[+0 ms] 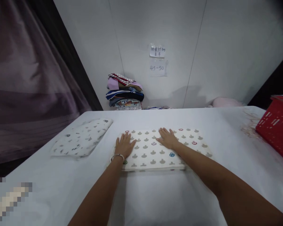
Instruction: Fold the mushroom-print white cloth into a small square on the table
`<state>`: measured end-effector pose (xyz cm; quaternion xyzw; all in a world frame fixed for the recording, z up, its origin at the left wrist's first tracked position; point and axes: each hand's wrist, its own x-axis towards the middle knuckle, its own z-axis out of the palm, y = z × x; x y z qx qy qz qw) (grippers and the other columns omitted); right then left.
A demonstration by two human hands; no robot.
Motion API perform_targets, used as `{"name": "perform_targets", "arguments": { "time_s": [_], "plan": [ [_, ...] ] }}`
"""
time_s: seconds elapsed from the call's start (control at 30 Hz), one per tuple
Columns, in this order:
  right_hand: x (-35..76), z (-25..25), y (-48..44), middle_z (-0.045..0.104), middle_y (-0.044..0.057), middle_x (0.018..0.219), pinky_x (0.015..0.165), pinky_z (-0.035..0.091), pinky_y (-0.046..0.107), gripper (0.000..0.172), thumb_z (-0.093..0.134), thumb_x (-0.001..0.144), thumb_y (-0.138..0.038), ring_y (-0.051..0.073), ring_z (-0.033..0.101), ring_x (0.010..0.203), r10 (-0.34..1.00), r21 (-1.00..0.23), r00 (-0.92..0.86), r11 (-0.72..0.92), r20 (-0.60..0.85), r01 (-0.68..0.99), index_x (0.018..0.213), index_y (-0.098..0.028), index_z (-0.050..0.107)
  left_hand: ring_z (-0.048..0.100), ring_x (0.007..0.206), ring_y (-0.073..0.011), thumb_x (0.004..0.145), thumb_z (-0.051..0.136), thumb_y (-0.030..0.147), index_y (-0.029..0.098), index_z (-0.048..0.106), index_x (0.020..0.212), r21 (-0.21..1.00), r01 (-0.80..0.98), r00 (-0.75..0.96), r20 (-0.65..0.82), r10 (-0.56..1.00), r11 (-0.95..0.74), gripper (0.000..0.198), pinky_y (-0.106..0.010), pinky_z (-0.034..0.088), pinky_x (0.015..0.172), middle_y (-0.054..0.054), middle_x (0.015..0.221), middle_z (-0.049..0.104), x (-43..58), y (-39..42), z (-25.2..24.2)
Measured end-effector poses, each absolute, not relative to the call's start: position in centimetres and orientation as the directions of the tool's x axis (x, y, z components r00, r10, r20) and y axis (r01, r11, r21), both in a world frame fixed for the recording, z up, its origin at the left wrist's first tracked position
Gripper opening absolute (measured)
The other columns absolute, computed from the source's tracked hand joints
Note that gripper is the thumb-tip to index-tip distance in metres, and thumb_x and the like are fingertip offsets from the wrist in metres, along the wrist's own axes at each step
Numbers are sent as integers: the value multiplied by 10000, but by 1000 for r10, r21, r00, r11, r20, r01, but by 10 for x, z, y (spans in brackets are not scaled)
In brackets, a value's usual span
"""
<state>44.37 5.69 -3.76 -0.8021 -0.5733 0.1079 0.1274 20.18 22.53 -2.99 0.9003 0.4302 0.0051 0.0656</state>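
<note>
A folded white cloth (pixel 153 153) printed with grey, red and blue mushrooms lies flat on the white table (pixel 155 194). My left hand (pixel 125 145) rests palm down on its left part, fingers stretched out, with a bracelet on the wrist. Farther to the right, my right hand (pixel 167 138) presses flat on the same cloth near its far edge, fingers spread. Neither hand grips anything. Apart from them at the left lies a second folded white cloth (pixel 82 138) with small dark prints.
Behind the table's far edge rises a stack of folded fabrics (pixel 125 92) against the wall. A red plastic basket (pixel 276 125) stands at the right, beside loose pale strings (pixel 251 127). Two paper signs (pixel 157 67) hang on the wall. A purple curtain (pixel 30 78) covers the left side.
</note>
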Motion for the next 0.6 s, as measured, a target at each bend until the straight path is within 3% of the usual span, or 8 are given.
{"name": "perform_targets", "arguments": {
  "time_s": [0.17, 0.4, 0.6],
  "plan": [
    [441, -37, 56, 187, -100, 1680, 1291, 62, 458, 711, 254, 988, -640, 266, 120, 1569, 930, -272, 364, -362, -46, 892, 1613, -302, 259, 148, 1568, -301, 993, 283, 537, 190, 345, 1582, 112, 773, 633, -49, 773, -625, 687, -551, 133, 1264, -85, 1688, 200, 202, 227, -30],
    [435, -10, 32, 151, 44, 1692, 1274, 60, 507, 776, 160, 1003, -597, 303, 109, 1566, 949, -242, 311, -316, -57, 917, 1612, -127, 262, 137, 1567, -313, 994, 273, 537, 156, 336, 1583, 155, 761, 642, -45, 766, -629, 704, -558, 128, 1263, -104, 1688, 187, 202, 225, -27],
    [451, -26, -50, 154, 62, 1690, 1281, 85, 538, 766, 202, 997, -576, 299, 98, 1565, 893, -164, 442, -450, -83, 878, 1616, -131, 276, 183, 1555, -336, 986, 406, 517, 276, 426, 1547, 234, 748, 638, 5, 770, -621, 611, -572, 145, 1268, -62, 1668, 274, 203, 229, -34]
  ]
}}
